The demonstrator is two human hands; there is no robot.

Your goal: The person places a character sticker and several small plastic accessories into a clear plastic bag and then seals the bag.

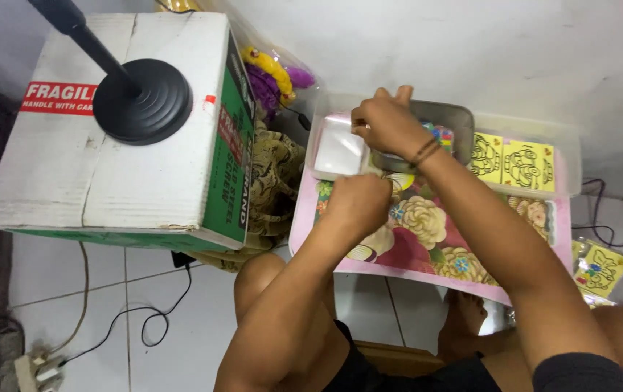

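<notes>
Seen from above: two bare hands at work over a pink floral-patterned board [427,239] resting across the lap above a white tiled floor [144,290].

Right hand [387,123], wrist ringed by a thin dark bracelet [425,151], reaching past the far edge of the board to a grey metal tray [449,116]; fingers curled and closed down over the tray's near left corner, though exactly what they grip cannot be told. Small multicoloured pieces [440,134] visible inside the tray, just right of the hand.

Left hand [358,203] lower, on the board itself, fingers folded shut and pressed against a rounded yellowish object [400,180] at the board's far edge; whether held or merely touched cannot be told. A clear plastic sheet [337,149] lying at the board's far left corner, just left of the right hand.

Yellow cards with black line drawings [518,163] stacked in a translucent plastic container [569,145] beyond the board's far right side. Another yellow picture card in a clear wrapper [601,268] off the board's right edge, on the floor.

Left of the board, a large white and green cardboard box [108,167] carrying the black round base of a stand [142,101]. Purple and yellow toys in a clear bag [275,76] between box and board. Black cable [159,319] looping over the floor left of the board.
</notes>
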